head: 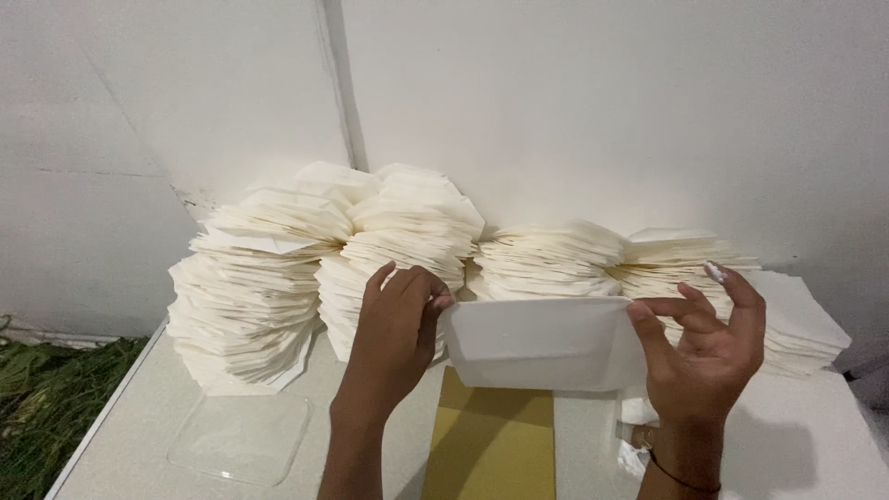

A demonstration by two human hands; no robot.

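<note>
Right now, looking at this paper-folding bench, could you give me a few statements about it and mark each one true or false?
1. Both hands hold one white folded paper piece by its ends. True: the left hand pinches one end and the right hand the other.
2. The paper stacks are bright blue. False: they are white or cream.
3. A clear plastic tray lies on the table to the left of the arms. True.
4. The sheet lying flat under the held piece is red. False: it is a yellow sheet.
5. The stacks stand against a white wall. True.
</note>
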